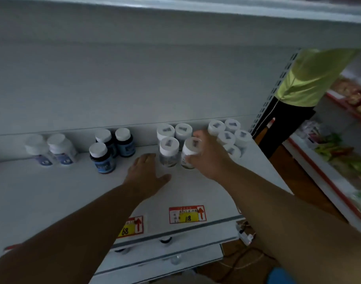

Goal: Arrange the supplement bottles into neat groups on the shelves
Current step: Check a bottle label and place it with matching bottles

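left hand (145, 171) – flat on the shelf (52, 191), fingers straight, left of the clear bottle (189, 153) | right hand (208, 158) – fingers curled round that bottle, front-right of its four-group | handling: likely light, rigid, smooth – grip the body under the cap

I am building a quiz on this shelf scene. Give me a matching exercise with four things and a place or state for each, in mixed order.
Things:
1. right hand
2. left hand
3. three dark blue bottles with white caps
4. yellow price tag reading 18

Places or states:
A. on the front edge of the white shelf
B. grips a clear white-capped bottle
C. lies flat and open on the shelf
D. stand grouped left of the clear bottles

Pairs: 1-B, 2-C, 3-D, 4-A
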Action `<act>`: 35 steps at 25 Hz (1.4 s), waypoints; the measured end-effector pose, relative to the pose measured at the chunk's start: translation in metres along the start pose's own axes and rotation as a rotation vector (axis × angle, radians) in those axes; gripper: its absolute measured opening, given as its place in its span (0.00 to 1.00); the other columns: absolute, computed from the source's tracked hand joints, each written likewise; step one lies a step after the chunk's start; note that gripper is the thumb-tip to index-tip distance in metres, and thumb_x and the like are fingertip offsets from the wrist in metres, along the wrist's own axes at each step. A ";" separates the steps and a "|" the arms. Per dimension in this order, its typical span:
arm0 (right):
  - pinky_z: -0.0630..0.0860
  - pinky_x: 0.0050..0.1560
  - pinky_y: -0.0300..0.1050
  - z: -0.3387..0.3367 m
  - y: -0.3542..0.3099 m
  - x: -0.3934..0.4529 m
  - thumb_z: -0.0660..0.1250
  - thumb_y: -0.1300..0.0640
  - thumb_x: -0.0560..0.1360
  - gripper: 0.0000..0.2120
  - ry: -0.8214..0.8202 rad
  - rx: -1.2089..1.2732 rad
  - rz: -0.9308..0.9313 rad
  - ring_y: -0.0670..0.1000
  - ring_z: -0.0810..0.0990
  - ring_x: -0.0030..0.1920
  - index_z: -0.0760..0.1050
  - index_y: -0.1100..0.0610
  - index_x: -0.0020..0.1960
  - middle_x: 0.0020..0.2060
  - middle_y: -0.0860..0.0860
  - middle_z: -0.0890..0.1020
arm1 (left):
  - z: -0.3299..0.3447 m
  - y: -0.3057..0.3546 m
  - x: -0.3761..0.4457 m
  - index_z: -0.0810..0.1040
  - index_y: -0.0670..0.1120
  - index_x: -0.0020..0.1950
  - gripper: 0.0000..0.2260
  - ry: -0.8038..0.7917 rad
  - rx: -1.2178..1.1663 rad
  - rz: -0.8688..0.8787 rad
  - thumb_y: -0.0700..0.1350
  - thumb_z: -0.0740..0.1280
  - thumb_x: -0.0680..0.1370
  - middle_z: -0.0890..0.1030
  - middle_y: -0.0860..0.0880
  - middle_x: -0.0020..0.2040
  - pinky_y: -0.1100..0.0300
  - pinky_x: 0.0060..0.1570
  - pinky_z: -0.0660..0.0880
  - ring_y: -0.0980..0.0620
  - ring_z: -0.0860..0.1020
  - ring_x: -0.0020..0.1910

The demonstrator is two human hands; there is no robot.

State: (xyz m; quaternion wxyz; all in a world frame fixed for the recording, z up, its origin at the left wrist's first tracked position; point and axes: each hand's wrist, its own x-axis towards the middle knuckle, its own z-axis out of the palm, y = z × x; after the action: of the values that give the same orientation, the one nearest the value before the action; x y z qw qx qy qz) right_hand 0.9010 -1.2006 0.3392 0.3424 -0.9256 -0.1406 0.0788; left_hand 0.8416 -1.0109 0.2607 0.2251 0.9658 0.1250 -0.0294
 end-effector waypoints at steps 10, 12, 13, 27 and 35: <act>0.74 0.48 0.51 0.013 0.013 0.036 0.71 0.53 0.72 0.20 -0.088 -0.321 -0.269 0.57 0.75 0.54 0.66 0.54 0.59 0.57 0.54 0.70 | 0.018 0.008 0.025 0.48 0.47 0.80 0.51 0.028 0.127 -0.058 0.72 0.65 0.68 0.53 0.48 0.80 0.52 0.77 0.50 0.49 0.51 0.78; 0.74 0.48 0.49 0.016 0.018 0.033 0.71 0.53 0.73 0.20 -0.061 -0.310 -0.289 0.57 0.75 0.53 0.66 0.53 0.60 0.58 0.54 0.70 | 0.018 0.006 0.027 0.50 0.47 0.80 0.51 0.030 0.129 -0.051 0.73 0.64 0.67 0.55 0.48 0.79 0.52 0.76 0.52 0.49 0.52 0.78; 0.73 0.50 0.49 0.017 0.020 0.031 0.71 0.53 0.73 0.20 -0.040 -0.316 -0.307 0.57 0.74 0.55 0.67 0.54 0.61 0.58 0.55 0.70 | 0.018 0.006 0.027 0.50 0.47 0.80 0.51 0.027 0.128 -0.048 0.74 0.64 0.67 0.55 0.48 0.79 0.51 0.76 0.52 0.49 0.53 0.78; 0.72 0.63 0.60 0.034 -0.050 -0.055 0.71 0.49 0.73 0.26 0.089 -0.119 -0.637 0.59 0.69 0.68 0.68 0.56 0.66 0.68 0.57 0.69 | -0.039 -0.001 -0.122 0.56 0.49 0.79 0.40 0.203 -0.028 -0.041 0.64 0.67 0.74 0.59 0.51 0.78 0.56 0.74 0.58 0.51 0.59 0.76; 0.74 0.62 0.56 0.176 -0.212 -0.184 0.71 0.50 0.73 0.24 -0.107 0.050 -0.859 0.57 0.72 0.65 0.70 0.56 0.65 0.66 0.56 0.71 | -0.106 -0.163 -0.321 0.60 0.53 0.77 0.37 0.417 -0.030 -0.252 0.63 0.68 0.73 0.64 0.55 0.75 0.59 0.69 0.61 0.53 0.63 0.72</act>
State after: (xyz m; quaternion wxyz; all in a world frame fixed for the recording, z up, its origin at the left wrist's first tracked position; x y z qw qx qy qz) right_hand 0.6406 -0.9968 0.3550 0.3585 -0.7691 -0.5287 -0.0197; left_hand 0.4899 -0.8957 0.3227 0.2032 0.9243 0.2889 0.1446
